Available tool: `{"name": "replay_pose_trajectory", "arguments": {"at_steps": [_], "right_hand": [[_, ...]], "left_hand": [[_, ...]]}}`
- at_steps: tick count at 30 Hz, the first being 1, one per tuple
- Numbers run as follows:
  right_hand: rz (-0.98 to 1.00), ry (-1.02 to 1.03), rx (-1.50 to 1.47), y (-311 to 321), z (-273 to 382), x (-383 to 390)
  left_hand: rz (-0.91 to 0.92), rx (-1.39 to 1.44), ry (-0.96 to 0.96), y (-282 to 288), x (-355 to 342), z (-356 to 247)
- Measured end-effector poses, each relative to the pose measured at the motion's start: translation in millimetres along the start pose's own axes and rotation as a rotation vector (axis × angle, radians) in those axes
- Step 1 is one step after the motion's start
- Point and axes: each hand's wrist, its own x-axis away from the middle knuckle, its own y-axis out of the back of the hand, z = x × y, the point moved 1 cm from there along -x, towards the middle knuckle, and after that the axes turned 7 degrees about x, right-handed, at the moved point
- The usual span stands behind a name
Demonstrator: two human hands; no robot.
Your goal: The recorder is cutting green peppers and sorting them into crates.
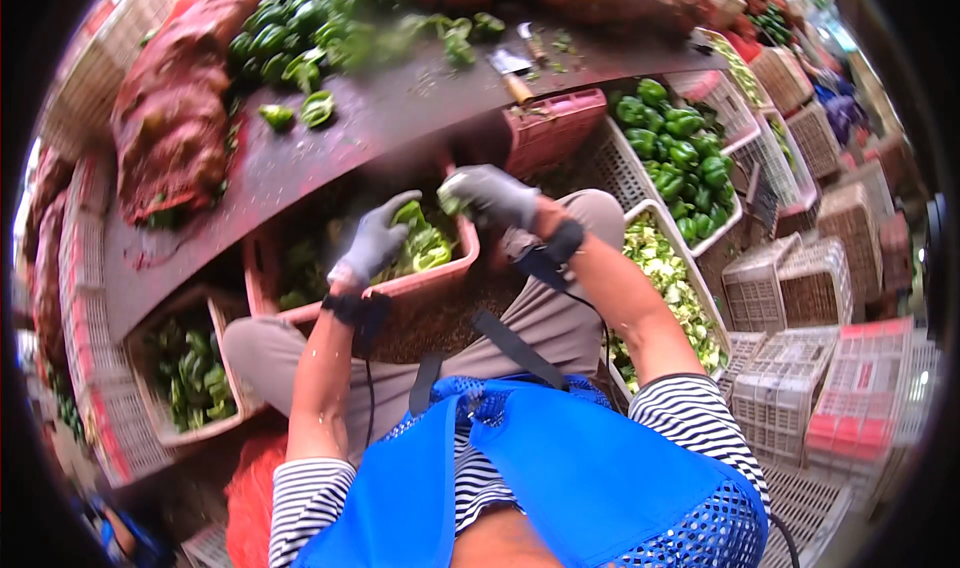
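Note:
Both my hands wear grey gloves. My left hand (372, 240) hovers over a pink crate (440, 280) between my knees, its fingers around a green pepper (412, 215). My right hand (492, 196) is closed on a small green piece (450, 206) just above the crate's right side. More cut green peppers (430, 253) lie inside the crate. I sit in a blue apron and striped shirt.
A dark table (400, 108) ahead carries a heap of green peppers (300, 28), red mesh sacks (170, 108) and a cleaver (512, 68). White crates of peppers (680, 148) and green trimmings (670, 288) stand at my right; stacked empty baskets (810, 368) further right. Another crate of greens (190, 368) at my left.

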Motion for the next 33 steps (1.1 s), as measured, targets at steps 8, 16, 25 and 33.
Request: {"name": "replay_pose_trajectory", "arguments": {"at_steps": [8, 16, 25, 33], "right_hand": [[-0.802, -0.304, 1.172, 131, -3, 152], [-0.228, -0.853, 1.55, 176, -55, 190], [-0.038, 0.443, 1.484, -17, 235, 22], [0.561, 1.398, 1.378, -119, 389, 69]], "left_hand": [[-0.276, -0.567, -0.035, 16, -4, 63], [-0.07, -0.841, 0.239, 8, -20, 107], [-0.113, -0.8, 0.208, -5, 16, 137], [-0.126, -0.786, 0.257, 7, 10, 137]]}}
